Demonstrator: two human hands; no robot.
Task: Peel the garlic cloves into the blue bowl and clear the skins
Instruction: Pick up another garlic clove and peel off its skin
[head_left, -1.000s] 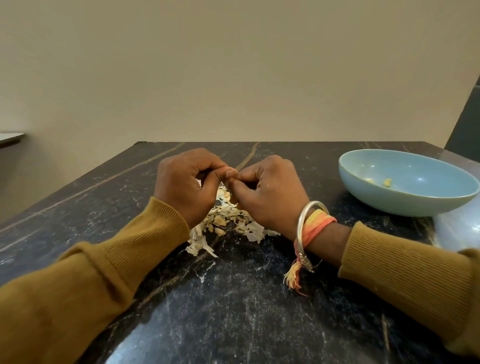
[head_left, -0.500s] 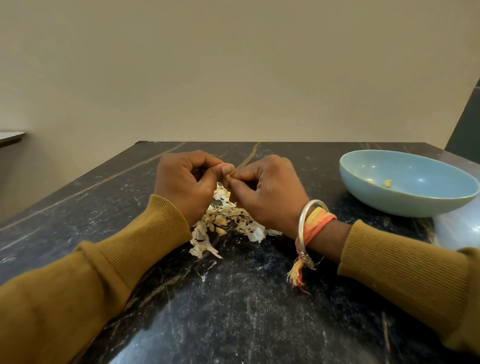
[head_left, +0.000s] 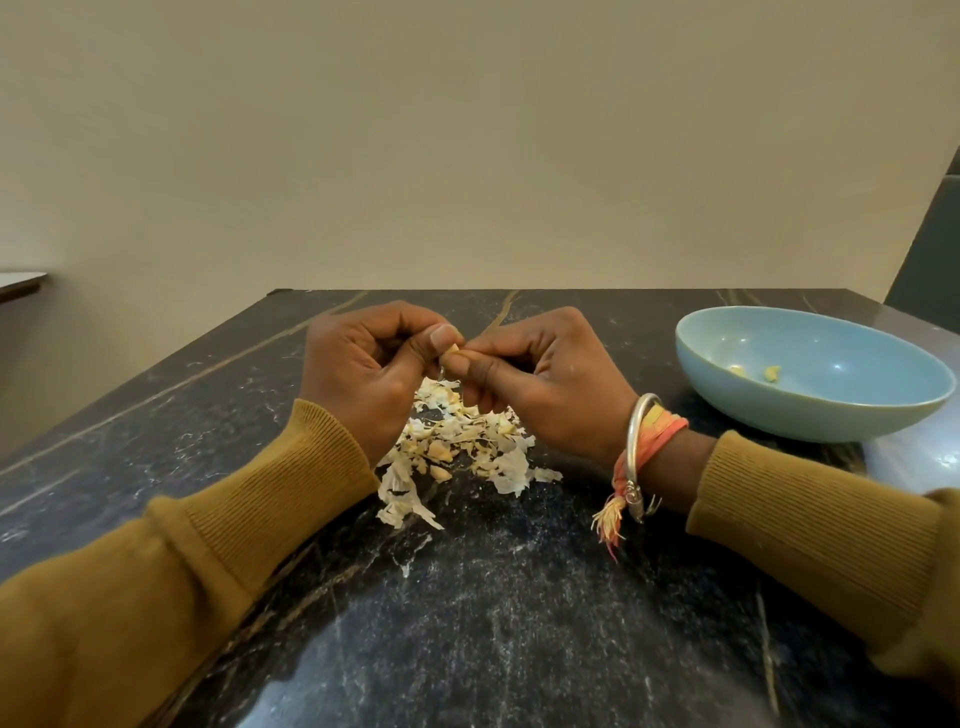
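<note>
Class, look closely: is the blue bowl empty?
No, two small yellowish pieces lie on the bottom of the blue bowl.

Above a pile of skins (head_left: 457, 447) on the dark marble table (head_left: 493, 623), the left hand (head_left: 369, 364) and right hand (head_left: 545, 379) pinch one garlic clove (head_left: 453, 350) between their fingertips. The blue bowl (head_left: 810, 410) stands right of them, holding two peeled cloves (head_left: 772, 372).
</note>
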